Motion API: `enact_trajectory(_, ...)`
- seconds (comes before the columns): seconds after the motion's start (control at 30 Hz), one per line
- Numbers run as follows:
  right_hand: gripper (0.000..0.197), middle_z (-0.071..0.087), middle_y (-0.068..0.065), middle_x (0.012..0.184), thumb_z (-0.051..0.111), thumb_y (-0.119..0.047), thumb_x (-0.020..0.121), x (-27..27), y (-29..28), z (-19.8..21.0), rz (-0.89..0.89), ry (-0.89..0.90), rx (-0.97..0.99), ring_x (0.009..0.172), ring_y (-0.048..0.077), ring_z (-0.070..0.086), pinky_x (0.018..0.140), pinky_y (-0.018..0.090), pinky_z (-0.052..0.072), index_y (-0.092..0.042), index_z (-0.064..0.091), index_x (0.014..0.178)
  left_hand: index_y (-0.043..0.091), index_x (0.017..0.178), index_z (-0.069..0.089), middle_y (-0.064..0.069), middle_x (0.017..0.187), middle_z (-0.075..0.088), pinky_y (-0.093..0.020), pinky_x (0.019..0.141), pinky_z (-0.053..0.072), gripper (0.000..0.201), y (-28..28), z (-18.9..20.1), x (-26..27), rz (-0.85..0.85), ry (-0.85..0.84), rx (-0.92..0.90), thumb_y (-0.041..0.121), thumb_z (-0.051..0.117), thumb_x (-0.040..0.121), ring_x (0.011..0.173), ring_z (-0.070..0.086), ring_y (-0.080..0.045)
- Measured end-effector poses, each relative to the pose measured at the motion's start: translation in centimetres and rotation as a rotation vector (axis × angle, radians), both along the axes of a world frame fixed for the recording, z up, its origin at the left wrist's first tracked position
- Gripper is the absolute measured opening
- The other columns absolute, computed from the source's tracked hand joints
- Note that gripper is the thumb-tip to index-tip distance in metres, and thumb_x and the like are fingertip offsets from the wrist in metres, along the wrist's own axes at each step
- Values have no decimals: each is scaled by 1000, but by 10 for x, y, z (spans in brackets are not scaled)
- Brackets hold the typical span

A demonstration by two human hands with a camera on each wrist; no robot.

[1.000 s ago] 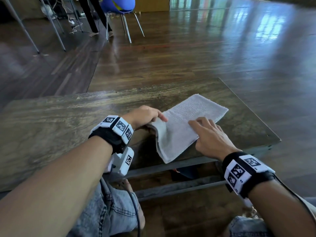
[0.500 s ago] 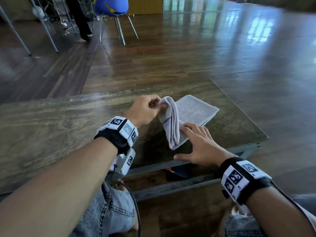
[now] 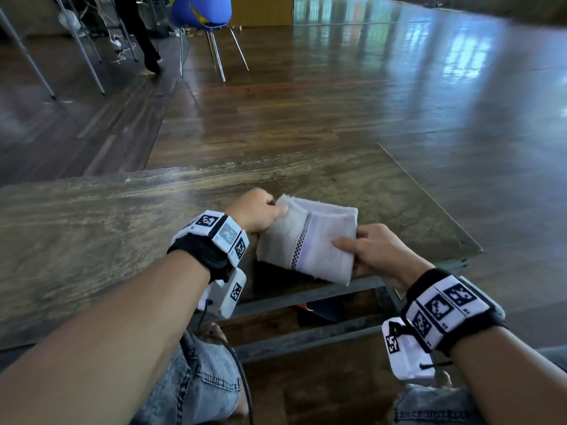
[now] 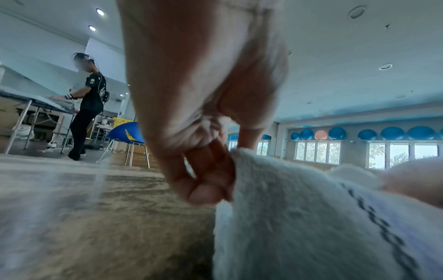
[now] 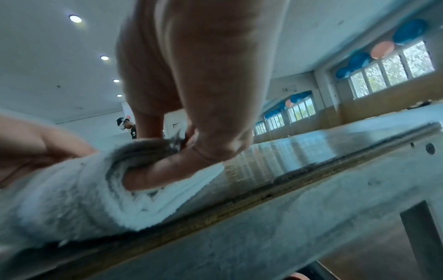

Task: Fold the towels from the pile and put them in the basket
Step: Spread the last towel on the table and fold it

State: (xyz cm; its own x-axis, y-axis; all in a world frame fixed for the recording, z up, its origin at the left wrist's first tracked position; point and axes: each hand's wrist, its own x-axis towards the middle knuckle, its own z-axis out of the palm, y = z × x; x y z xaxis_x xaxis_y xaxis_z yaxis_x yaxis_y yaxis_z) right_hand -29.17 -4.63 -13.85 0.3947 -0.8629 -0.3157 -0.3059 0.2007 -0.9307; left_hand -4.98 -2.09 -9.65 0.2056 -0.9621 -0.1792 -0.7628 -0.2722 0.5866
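A white towel (image 3: 310,240) with a dark checked stripe lies folded into a small rectangle near the front right of the wooden table (image 3: 122,228). My left hand (image 3: 257,210) pinches its far left corner, thumb against curled fingers, as the left wrist view shows on the towel (image 4: 311,217). My right hand (image 3: 368,250) grips the right edge, fingers on top and thumb (image 5: 167,170) tucked between the towel's (image 5: 72,199) layers. No basket or pile of towels is in view.
The table's right edge (image 3: 429,194) and front edge lie close to the towel, with a metal frame (image 3: 306,335) below. A blue chair (image 3: 201,13) and another person's legs (image 3: 144,38) stand far back on the wooden floor.
The left hand has carried the towel's left half over to the right, folding it into a small rectangle. The right hand shifted from lying flat on the towel to gripping its right edge.
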Motion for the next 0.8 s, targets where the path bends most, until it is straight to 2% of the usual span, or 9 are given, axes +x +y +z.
enact_trajectory(0.07,17,79,6,89,73,-18,92,0,-1,-4,22,78,47,83,21,77,69,39,63,-4,72,102,-1,83,66,-8,72,61,-27,58,45,37,-1,-7,1,11,2,153,35,61,94,59,56,-21)
enact_trajectory(0.13,15,79,3,81,73,-20,91,5,-3,-5,-31,108,14,73,17,77,61,33,61,-6,73,96,5,72,60,-6,66,57,-25,52,41,32,-3,-10,0,49,27,190,31,63,90,55,53,-20)
enact_trajectory(0.17,14,78,2,80,73,-22,91,8,-4,-4,-73,115,-23,70,16,76,57,31,59,-8,73,93,7,69,55,-6,66,53,-26,54,40,31,-5,-11,-1,63,35,169,29,63,89,57,51,-22)
enact_trajectory(0.23,12,77,2,85,70,-27,91,14,-9,-1,-150,137,-107,73,17,75,55,29,57,-15,73,91,9,71,51,-7,69,49,-30,60,39,28,-11,-12,-2,80,29,66,28,60,90,64,49,-22)
enact_trajectory(0.33,12,75,1,93,65,-31,92,21,-16,4,-215,192,-157,82,20,74,60,34,60,-21,69,94,13,68,43,-1,66,49,-29,50,31,37,-19,-18,-3,81,-44,-55,32,56,97,60,46,-18)
enact_trajectory(0.43,14,71,2,101,62,-32,94,24,-20,0,-236,246,-142,87,21,72,70,39,63,-22,67,101,15,65,39,0,64,46,-29,47,25,41,-28,-29,-5,82,-85,-36,31,57,98,55,42,-14)
enact_trajectory(0.6,10,69,1,100,59,-33,94,25,-24,-4,-274,294,-155,83,19,70,60,32,56,-26,65,98,14,63,36,-2,62,43,-30,47,26,44,-39,-37,-9,92,-107,-14,29,55,100,53,40,-15)
enact_trajectory(0.73,17,68,4,102,59,-35,95,27,-25,-2,-287,352,-128,81,19,68,55,29,51,-19,61,98,13,64,38,-2,63,45,-30,47,26,42,-42,-37,-13,114,-110,0,30,53,101,53,41,-16)
enact_trajectory(0.8,30,65,7,109,61,-39,94,28,-23,0,-302,419,-117,86,22,66,60,33,54,-12,58,107,12,69,42,-3,68,48,-30,47,26,39,-40,-35,-14,121,-109,12,31,52,101,54,43,-16)
